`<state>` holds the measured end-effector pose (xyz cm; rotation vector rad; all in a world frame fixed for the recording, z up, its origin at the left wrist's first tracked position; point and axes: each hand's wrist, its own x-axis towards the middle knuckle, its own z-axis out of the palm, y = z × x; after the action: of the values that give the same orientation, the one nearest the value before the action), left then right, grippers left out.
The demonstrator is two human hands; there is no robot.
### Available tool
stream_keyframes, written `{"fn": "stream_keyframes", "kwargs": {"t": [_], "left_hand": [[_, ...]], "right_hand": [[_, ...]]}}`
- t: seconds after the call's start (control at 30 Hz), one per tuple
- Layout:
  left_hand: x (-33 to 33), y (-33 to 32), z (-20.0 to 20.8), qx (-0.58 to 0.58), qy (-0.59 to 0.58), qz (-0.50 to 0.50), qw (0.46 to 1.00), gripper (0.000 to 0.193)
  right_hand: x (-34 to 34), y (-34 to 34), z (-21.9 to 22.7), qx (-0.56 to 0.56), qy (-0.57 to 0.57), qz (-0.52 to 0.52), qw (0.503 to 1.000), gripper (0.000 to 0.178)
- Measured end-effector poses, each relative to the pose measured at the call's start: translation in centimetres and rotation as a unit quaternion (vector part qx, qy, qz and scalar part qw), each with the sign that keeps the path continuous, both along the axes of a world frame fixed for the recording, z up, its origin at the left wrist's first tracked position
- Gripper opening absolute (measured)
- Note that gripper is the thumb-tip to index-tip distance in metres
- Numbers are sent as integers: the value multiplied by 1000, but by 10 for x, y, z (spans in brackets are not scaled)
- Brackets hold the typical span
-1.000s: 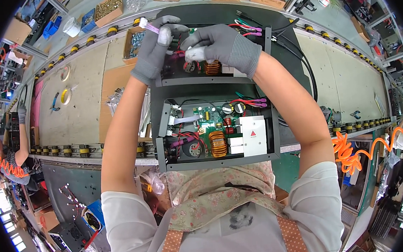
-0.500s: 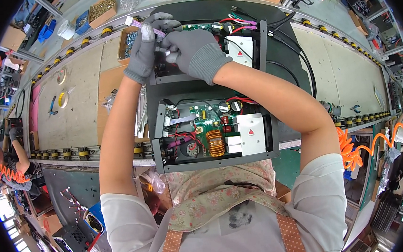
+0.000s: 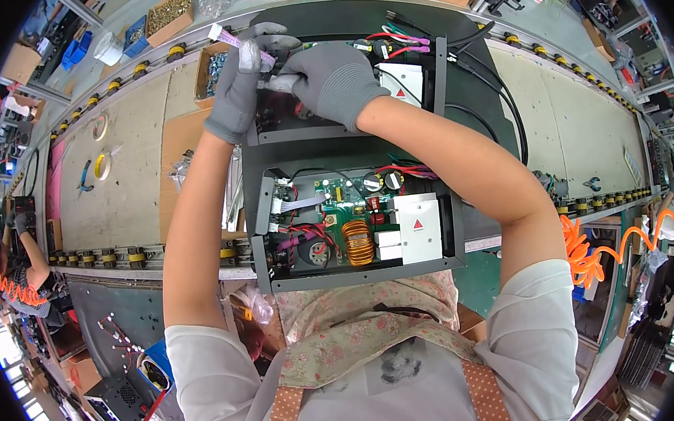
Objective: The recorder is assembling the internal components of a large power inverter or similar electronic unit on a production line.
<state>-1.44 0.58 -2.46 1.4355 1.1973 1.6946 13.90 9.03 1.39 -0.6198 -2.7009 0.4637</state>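
Both my hands wear grey gloves and work at the left end of the far open metal case (image 3: 319, 133). My left hand (image 3: 242, 87) pinches a pale purple ribbon cable (image 3: 230, 38) between thumb and fingers; its white plug sticks out past the fingertips to the upper left. Close beside it, my right hand (image 3: 332, 80) is closed, its fingertips bunched near the case's left wall. What those fingertips hold is hidden. Nearer me lies a second open case (image 3: 358, 275) with a green circuit board (image 3: 338, 202), a copper coil (image 3: 358, 242) and a white cover plate (image 3: 418, 228).
A cardboard box of small parts (image 3: 209, 72) sits left of the far case. Black cables (image 3: 511, 94) loop at its right. Tape rolls (image 3: 103, 165) lie on the left bench; pliers (image 3: 592, 183) lie at the right. Another person (image 3: 32, 258) works at far left.
My right hand's fingertips have shifted slightly down and are more tightly bunched. My left hand still holds the ribbon cable in nearly the same place.
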Motion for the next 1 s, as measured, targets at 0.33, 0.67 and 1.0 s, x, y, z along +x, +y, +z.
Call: {"fn": "stream_keyframes", "kwargs": {"t": [0.33, 0.67, 1.0], "left_hand": [[11, -10, 10, -32, 57, 36, 997, 78], [9, -9, 3, 11, 31, 22, 999, 62], [2, -7, 3, -11, 66, 14, 998, 76]], "right_hand": [[-8, -4, -13, -24, -4, 42, 999, 25], [-7, -11, -11, 31, -20, 58, 998, 24], [-6, -12, -13, 17, 5, 36, 999, 22]]}}
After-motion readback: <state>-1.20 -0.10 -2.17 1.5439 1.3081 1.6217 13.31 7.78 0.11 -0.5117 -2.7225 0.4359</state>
